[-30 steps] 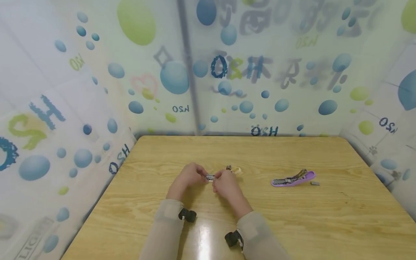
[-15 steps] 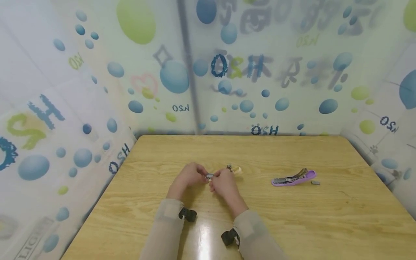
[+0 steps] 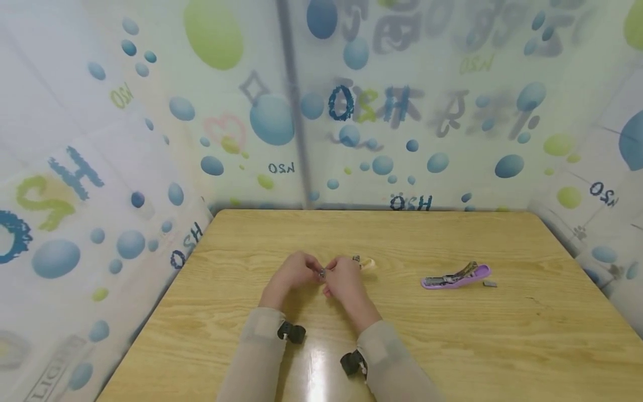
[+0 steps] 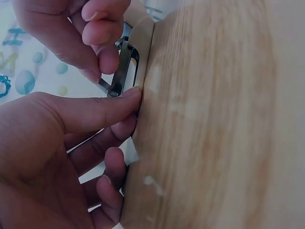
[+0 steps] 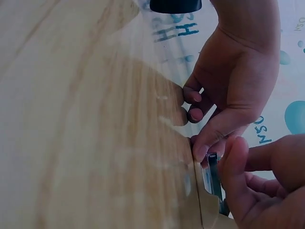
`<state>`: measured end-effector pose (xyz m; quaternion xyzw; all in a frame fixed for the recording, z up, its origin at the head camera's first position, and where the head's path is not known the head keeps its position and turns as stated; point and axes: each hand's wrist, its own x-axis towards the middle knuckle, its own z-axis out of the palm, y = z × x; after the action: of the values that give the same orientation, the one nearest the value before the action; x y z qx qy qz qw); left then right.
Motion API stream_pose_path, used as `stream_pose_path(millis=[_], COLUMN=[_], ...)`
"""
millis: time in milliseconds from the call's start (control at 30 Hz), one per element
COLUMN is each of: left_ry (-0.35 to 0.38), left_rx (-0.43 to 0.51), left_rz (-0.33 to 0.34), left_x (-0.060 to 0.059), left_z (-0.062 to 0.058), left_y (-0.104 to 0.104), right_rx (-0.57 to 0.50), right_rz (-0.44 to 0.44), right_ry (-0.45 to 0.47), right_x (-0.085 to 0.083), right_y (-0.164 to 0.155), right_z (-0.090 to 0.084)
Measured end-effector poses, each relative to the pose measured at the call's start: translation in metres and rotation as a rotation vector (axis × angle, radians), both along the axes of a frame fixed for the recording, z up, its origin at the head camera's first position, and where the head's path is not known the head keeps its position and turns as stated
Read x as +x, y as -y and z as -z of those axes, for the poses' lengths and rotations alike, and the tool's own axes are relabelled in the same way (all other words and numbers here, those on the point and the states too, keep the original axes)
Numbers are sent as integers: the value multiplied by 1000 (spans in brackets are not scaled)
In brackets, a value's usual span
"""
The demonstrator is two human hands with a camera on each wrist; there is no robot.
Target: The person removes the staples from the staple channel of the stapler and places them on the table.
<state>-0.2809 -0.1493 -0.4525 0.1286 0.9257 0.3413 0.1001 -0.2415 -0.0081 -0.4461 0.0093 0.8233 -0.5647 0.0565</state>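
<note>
Both hands meet over the middle of the wooden table (image 3: 452, 346). Between their fingertips is a small silvery metal strip (image 3: 322, 273), and each hand pinches one end. My left hand (image 3: 310, 268) grips it from the left with the thumb stretched along it (image 4: 125, 67). From the right, my right hand (image 3: 334, 272) holds it between thumb and forefinger (image 5: 212, 175). A pale beige piece (image 4: 143, 47) lies against the strip on the table side. Most of the strip is hidden by the fingers.
An opened purple stapler (image 3: 454, 277) lies to the right, with a tiny grey piece (image 3: 489, 284) beside its far end. A small yellowish object (image 3: 366, 262) sits just behind my right hand. Patterned curtain walls (image 3: 351, 139) enclose the table on three sides.
The hands have drawn closer together, so less of the metal strip shows between the fingers. The right forearm has shifted slightly left. The stapler has not moved.
</note>
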Motion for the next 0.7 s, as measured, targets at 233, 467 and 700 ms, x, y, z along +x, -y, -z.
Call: stream_pose_path(millis=[233,467,700], left_ry=[3,12,36], left_rx=[-7,-7,-8], left_rz=[-9,-7,-27], left_x=[-1,0,0], left_z=[2,0,-1], left_y=[-1,-1,0], right_rx=[-19,-21,-87], right_rz=[-35,-67,-40], right_ry=[-26,-39,-98], right_x=[-3,-4,0], right_y=[1,-1,-16], right_z=[3,0,-31])
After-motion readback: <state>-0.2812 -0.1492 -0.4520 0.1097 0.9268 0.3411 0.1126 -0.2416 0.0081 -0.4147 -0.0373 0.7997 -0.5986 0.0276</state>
